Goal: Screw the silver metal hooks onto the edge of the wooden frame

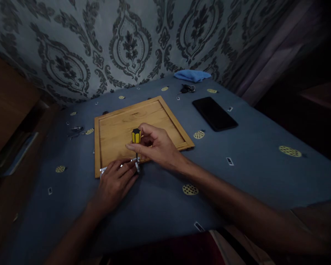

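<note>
A framed wooden panel (127, 129) lies flat on the table, with a shiny metal strip (103, 170) along its near edge. My right hand (160, 147) pinches a screwdriver (136, 137) with a yellow and black handle. The tool stands nearly upright, shaft down at the strip's right end; its tip is too small to make out. My left hand (116, 180) lies over the strip, fingers stretched out side by side and covering much of it. By those fingertips, a small round metal piece (138, 168) stands on edge.
A blue patterned cloth (251, 162) covers the table. Right of the panel lies a black phone (215, 114); farther back are keys (187, 88) and a folded blue cloth (192, 75). Small metal parts (76, 129) lie left of the panel. A patterned wall hanging (131, 44) rises behind.
</note>
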Motion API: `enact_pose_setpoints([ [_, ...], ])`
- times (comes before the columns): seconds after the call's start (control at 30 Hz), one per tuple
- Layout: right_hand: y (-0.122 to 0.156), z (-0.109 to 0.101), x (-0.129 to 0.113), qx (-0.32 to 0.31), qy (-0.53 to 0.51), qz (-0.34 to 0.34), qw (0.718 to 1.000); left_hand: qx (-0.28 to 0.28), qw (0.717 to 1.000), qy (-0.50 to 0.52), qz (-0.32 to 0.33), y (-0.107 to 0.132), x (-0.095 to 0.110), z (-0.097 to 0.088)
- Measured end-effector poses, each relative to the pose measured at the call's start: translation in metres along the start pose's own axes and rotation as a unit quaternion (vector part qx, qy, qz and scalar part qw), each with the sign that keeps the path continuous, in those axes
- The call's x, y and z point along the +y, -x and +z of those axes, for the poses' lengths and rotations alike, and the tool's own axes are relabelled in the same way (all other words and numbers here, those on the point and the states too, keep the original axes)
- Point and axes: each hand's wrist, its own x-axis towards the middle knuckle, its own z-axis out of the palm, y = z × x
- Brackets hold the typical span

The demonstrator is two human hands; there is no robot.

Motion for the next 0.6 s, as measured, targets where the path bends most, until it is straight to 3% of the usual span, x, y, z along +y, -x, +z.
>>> enact_pose_setpoints([
  [0.27, -0.001, -0.009, -0.012, -0.080, -0.005, 0.016, 0.997, -0.010, 1.000, -0.004, 0.009, -0.001, 0.000, -0.001],
  [0.6, -0.001, -0.006, -0.008, -0.058, -0.031, 0.026, 0.997, -0.004, 1.000, -0.015, 0.022, -0.001, -0.002, -0.001],
])
